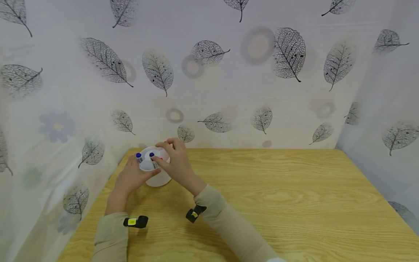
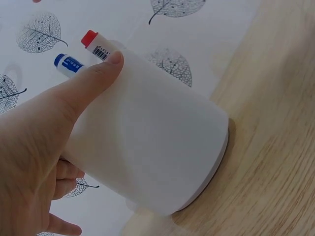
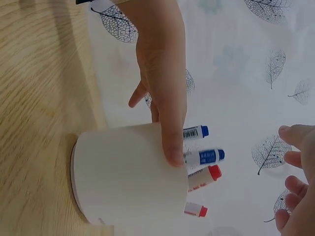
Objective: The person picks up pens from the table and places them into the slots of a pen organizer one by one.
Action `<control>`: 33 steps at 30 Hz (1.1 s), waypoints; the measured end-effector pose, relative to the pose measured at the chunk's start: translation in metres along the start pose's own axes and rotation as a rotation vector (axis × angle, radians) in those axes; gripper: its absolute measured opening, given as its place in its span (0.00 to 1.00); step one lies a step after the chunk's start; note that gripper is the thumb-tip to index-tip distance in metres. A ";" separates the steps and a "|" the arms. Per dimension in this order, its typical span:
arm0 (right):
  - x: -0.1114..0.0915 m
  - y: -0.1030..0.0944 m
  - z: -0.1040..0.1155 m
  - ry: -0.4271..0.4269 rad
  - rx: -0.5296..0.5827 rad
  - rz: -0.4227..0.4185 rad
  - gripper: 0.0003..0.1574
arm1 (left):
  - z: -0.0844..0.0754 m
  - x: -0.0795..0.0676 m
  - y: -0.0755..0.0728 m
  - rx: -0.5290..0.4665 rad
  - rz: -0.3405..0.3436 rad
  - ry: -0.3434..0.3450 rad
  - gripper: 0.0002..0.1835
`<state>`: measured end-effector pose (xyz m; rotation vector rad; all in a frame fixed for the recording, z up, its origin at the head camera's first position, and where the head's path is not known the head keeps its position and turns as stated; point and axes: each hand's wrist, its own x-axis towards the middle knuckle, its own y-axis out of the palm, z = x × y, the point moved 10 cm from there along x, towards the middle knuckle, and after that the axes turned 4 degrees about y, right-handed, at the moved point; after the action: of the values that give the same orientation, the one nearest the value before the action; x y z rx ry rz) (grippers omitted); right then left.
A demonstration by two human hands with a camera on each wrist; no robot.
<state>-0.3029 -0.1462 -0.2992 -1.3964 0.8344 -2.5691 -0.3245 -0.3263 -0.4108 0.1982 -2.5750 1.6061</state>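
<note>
A white pen holder (image 1: 158, 179) stands upright at the back left of the table. My left hand (image 1: 132, 174) grips it around the upper side, its thumb (image 2: 98, 73) pressed near the rim. Caps stick out past the rim: a blue-capped marker (image 3: 206, 156), another blue-capped marker (image 3: 196, 132), a red-capped marker (image 3: 204, 178) and a smaller red-capped one (image 3: 196, 210). Over the mouth of the holder hovers my right hand (image 1: 178, 163), thumb and fingers spread apart. In the right wrist view that right hand (image 3: 300, 182) holds nothing, a gap between its fingertips and the caps.
The wood-grain table (image 1: 278, 203) stretches far to the right of the holder. A leaf-printed cloth (image 1: 222, 83) hangs behind the back edge and along both sides. Black wrist cameras (image 1: 140, 222) are strapped over both sleeves.
</note>
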 end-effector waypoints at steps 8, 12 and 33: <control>-0.010 -0.021 -0.022 0.009 -0.045 -0.031 0.23 | 0.000 0.003 0.004 0.012 0.011 -0.016 0.66; -0.017 -0.036 -0.038 0.032 -0.052 -0.052 0.23 | -0.002 0.003 0.004 0.015 0.006 -0.012 0.64; -0.059 -0.121 -0.121 0.120 -0.231 -0.097 0.24 | 0.007 -0.004 -0.020 0.009 0.030 0.014 0.66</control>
<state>-0.3456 0.0265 -0.3338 -1.3815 1.1412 -2.7250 -0.3170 -0.3408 -0.3966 0.1498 -2.5732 1.6233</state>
